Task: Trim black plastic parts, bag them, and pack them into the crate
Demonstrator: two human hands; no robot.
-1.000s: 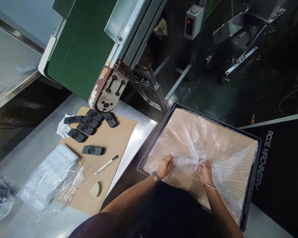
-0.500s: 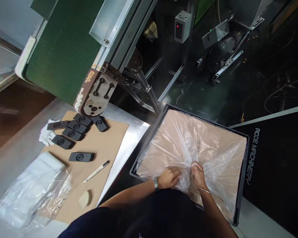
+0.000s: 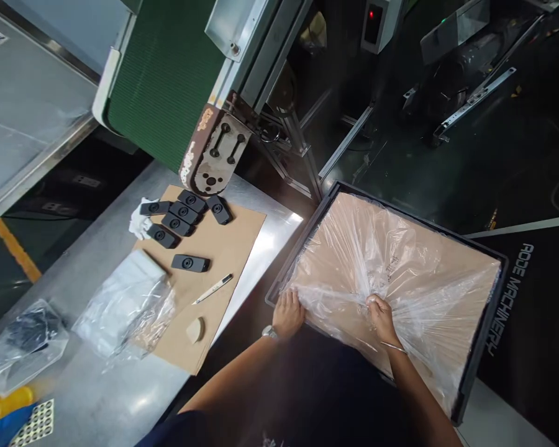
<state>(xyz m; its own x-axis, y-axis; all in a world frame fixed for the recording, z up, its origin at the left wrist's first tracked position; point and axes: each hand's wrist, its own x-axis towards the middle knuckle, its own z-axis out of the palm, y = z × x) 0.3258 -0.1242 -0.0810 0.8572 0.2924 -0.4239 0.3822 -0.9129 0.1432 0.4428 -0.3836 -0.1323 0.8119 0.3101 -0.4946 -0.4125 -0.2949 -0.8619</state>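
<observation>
A crate (image 3: 482, 316) with a dark rim stands before me. Inside, clear plastic film (image 3: 419, 242) covers brown cardboard (image 3: 347, 214), its folds drawn together near the middle. There my right hand (image 3: 381, 318) is closed on the gathered film. My left hand (image 3: 289, 312) rests at the crate's near left corner, fingers stretched over the film, their tips partly hard to make out. A pulled fold of film runs between the two hands.
Left of the crate, a metal table (image 3: 116, 403) bears a cardboard sheet (image 3: 237, 248) with several black blocks (image 3: 190, 263), a pen (image 3: 213, 289) and a beige piece (image 3: 195, 330). Plastic-wrapped white material (image 3: 123, 298) lies beside them. A green conveyor (image 3: 163, 81) overhangs the table's far side.
My left hand has moved left from the middle of the film to the crate's corner, and its fingers have straightened. My right hand keeps hold of the gathered film. The view has shifted left.
</observation>
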